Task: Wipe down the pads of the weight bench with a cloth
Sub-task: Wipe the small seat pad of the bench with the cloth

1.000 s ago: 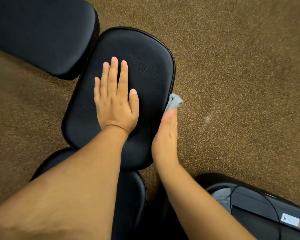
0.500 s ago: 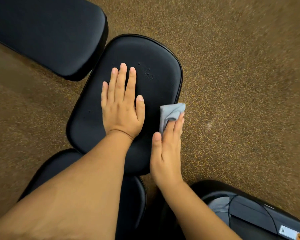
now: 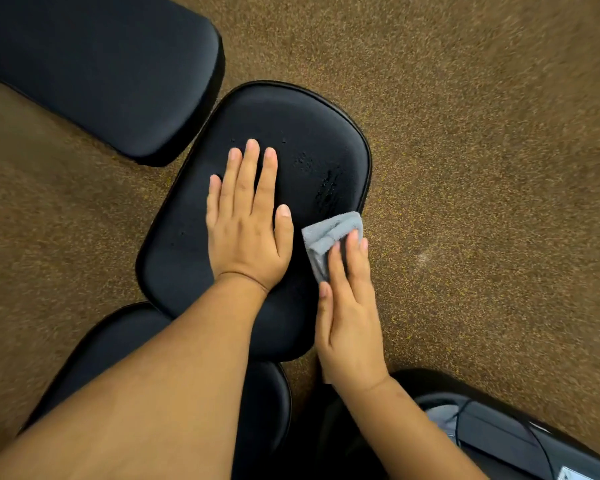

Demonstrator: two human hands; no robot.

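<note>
Moved inward from the pad's right edge, the grey cloth (image 3: 329, 239) now lies on the bench pad (image 3: 284, 133), pressed flat under the right hand's (image 3: 349, 317) straight fingers. Left hand (image 3: 248, 223) rests open, palm down, on the pad's middle. Wet streaks glisten just beyond the cloth.

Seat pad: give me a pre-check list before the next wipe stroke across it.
1. Cloth lies on the seat pad, near its right edge: ok.
2. Right hand presses the cloth with straight fingers: ok.
3. Left hand lies flat on the pad, bracing it: ok.
4. Wet droplets remain ahead of the cloth: not ok.
5. Left hand covers the pad's middle, blocking a full stroke: not ok.
6. Cloth's underside clean: cannot tell.
</note>
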